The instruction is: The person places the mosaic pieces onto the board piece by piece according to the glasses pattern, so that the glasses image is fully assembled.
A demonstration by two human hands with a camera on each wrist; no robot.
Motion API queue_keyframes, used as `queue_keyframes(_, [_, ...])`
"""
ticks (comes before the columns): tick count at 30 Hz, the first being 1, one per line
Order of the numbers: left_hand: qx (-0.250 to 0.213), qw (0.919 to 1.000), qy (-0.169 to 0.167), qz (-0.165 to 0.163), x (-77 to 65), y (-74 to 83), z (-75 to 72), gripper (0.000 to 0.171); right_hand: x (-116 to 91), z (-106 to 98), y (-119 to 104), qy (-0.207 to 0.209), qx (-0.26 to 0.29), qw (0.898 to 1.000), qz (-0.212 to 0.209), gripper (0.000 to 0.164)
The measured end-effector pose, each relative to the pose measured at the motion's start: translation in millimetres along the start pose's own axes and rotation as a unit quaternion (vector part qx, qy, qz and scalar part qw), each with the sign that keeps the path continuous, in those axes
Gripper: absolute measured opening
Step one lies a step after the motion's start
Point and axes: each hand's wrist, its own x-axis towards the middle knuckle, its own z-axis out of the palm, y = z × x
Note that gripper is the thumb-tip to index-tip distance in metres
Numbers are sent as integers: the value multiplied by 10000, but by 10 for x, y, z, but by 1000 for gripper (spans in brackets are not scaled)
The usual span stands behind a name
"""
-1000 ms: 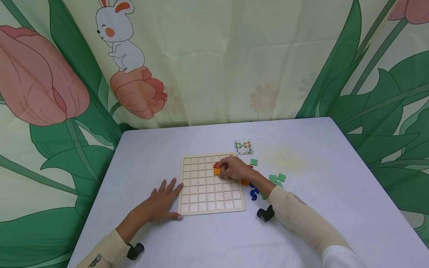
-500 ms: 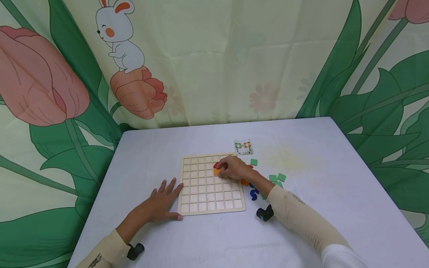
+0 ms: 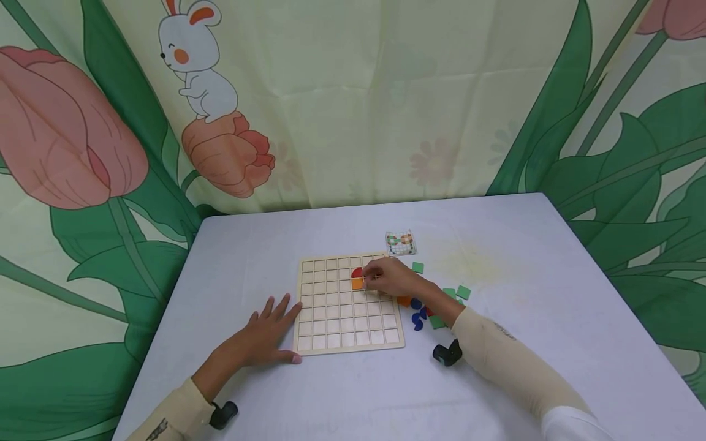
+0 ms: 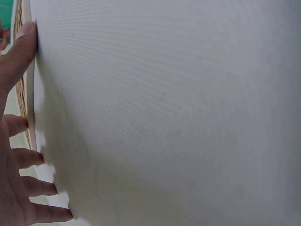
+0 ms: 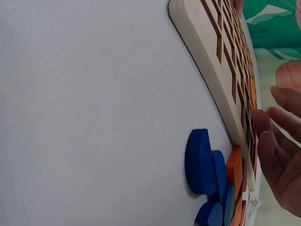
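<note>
A wooden grid board (image 3: 333, 311) lies on the table, with an orange square tile (image 3: 357, 283) and a rounded red piece (image 3: 356, 272) in two of its cells. Just right of those pieces is my right hand (image 3: 390, 277), low over the board, fingers loosely bent. The right wrist view shows a gap between its thumb and fingers and nothing gripped. With fingers spread, my left hand (image 3: 261, 337) rests on the table against the board's left edge. In the left wrist view its thumb (image 4: 23, 44) lies along that edge.
A small printed pattern card (image 3: 401, 243) lies behind the board's far right corner. Right of the board are blue rounded pieces (image 3: 417, 318), orange pieces (image 3: 404, 301) and several green square tiles (image 3: 449, 294). A printed curtain (image 3: 353, 122) hangs behind the table.
My right hand has drawn slightly right, off the orange tile and red piece, which now show more fully. The left hand keeps its place.
</note>
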Motion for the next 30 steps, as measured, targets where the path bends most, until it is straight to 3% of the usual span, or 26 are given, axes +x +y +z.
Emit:
queue_keyframes(8, [35,10000,-20,15,-1,-12,14,111,-227,-179,124,-56,608,9981,-48,26])
queue_keyframes(17, [4,10000,-20,-6,0,-2,18,111,-509,-434,351,236,789,9941,703,32])
queue_keyframes(30, [33,10000,-31,-13,9,-20,31,111,-861,-579,643,386,282,9933,1054,35])
